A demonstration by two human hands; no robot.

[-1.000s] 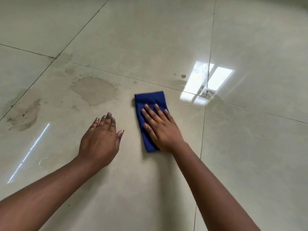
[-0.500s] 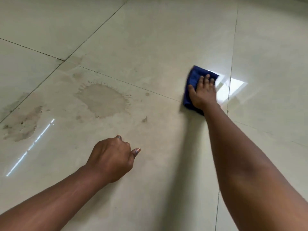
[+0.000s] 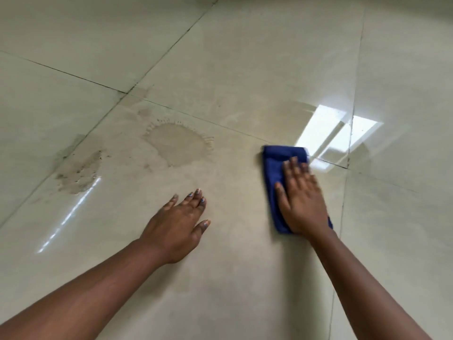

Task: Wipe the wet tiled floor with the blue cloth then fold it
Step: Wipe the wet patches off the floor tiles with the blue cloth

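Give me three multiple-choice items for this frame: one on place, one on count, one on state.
1. Where is the blue cloth?
A. Under the right hand
B. Under the left hand
C. On the round stain

2. How many hands touch the cloth?
A. None
B. One
C. Two

3. How does the left hand rest?
A. Clenched in a fist
B. Gripping the cloth
C. Open, fingers spread on the floor

Key:
1 A, the right palm presses the cloth to the tile.
2 B, only the right hand is on it.
3 C, its fingers lie spread out on bare tile, apart from the cloth.
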